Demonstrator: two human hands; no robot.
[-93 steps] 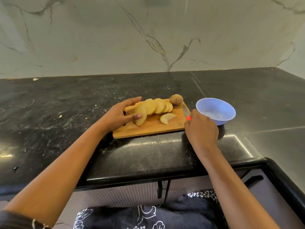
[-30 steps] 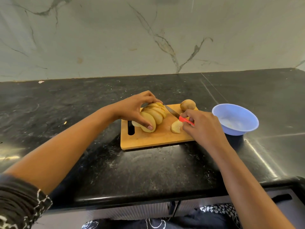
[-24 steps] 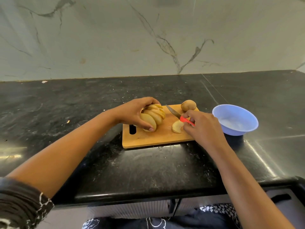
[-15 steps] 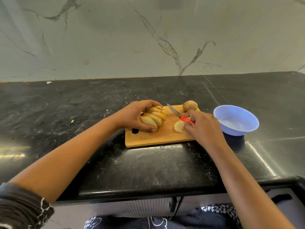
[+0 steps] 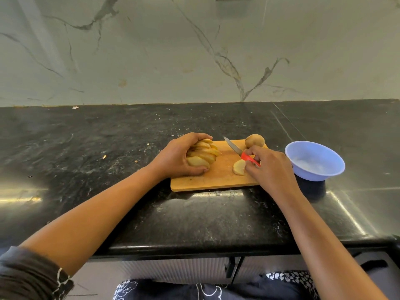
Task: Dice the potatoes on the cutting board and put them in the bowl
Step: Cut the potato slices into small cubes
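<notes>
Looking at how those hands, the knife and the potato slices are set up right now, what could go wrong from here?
The left hand clamps the stack of potato slices with its fingers curled around them; a cut made close could nick them. The slices lean like a fan and might slide apart under the knife. The cutting board sits on the counter with nothing visible beneath, so it may shift.

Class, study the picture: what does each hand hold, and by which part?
The right hand holds the knife by its red handle. The left hand clasps the stack of potato slices around its left side.
</notes>
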